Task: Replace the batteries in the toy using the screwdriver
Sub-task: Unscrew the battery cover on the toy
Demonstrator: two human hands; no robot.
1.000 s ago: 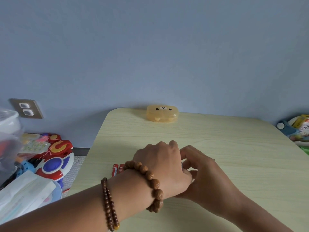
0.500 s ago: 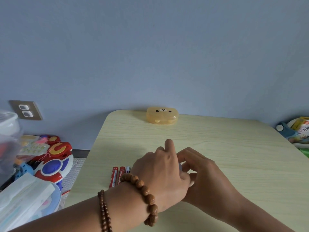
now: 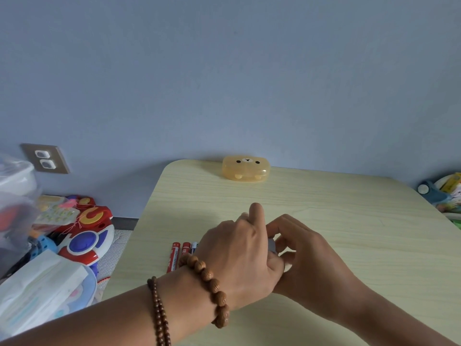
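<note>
Left to right, then:

Floor clutter, left edge of the frame: a red, white and blue toy (image 3: 84, 242) lies among other playthings beside the surface; whether it is the toy to be serviced cannot be told.

Batteries (image 3: 181, 253): three slim cells, two red and one blue-and-white, lie side by side on the surface (image 3: 349, 221), lower centre-left. Their long axes run from the near edge toward the far wall, and their near ends pass behind the left wrist.

Left hand (image 3: 239, 255): centre of the frame, back of the hand up, beaded bracelets (image 3: 212, 288) at the wrist, fingers curled with one raised. It sits just right of the batteries, almost touching them, so it is clearly the nearer hand for them.

Small pale object (image 3: 272, 243): a grey sliver shows between the two hands; too hidden to name, possibly part of the toy.

Right hand (image 3: 306, 255): just right of centre, touching the left, fingers bent inward around that sliver. How firmly either hand holds it cannot be told.

Screwdriver: not in sight.

Bear-faced case (image 3: 246, 169): amber, closed, at the far edge, well apart from both hands.

Judgement: fetching a battery means a short reach to the left, gripping across the cell's width.
</note>
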